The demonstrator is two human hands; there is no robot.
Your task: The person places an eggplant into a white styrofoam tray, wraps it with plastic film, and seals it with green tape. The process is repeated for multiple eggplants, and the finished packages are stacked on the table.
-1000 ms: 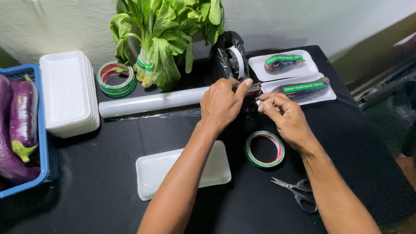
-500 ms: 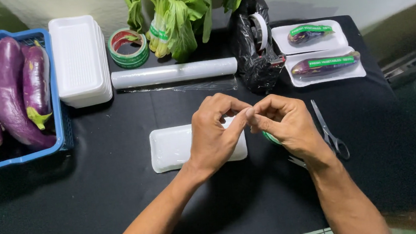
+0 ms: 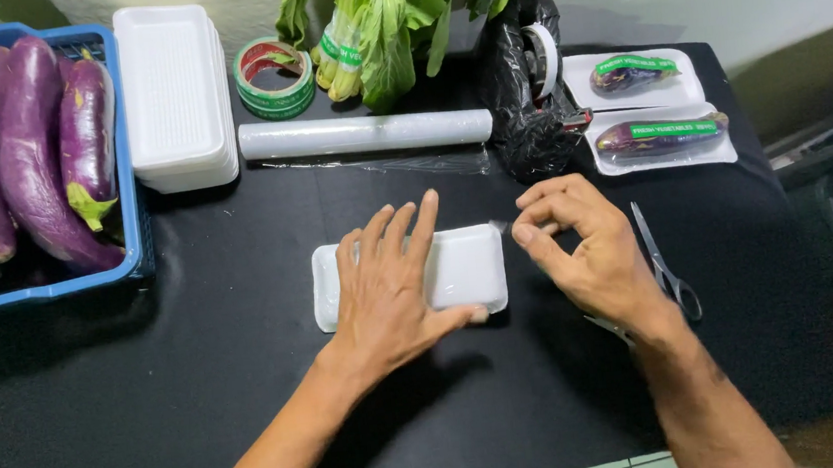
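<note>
My left hand (image 3: 391,286) lies flat, fingers spread, on a white foam tray (image 3: 469,264) in the middle of the black table. My right hand (image 3: 584,249) is just right of the tray. Its thumb and forefinger pinch a small piece of clear tape (image 3: 499,227) at the tray's upper right corner. A black tape dispenser (image 3: 526,104) stands behind the right hand.
A cling film roll (image 3: 365,133) lies behind the tray, with leafy greens (image 3: 387,16) and a green tape roll (image 3: 274,76) further back. Stacked white trays (image 3: 173,95) and a blue basket (image 3: 131,219) of eggplants (image 3: 27,148) are at left. Two wrapped eggplant trays (image 3: 659,137) and scissors (image 3: 665,262) are at right.
Both hands came back from the dispenser to the foam tray. My left hand let go of the tape and flattened onto the tray, while my right hand still pinches the piece.
</note>
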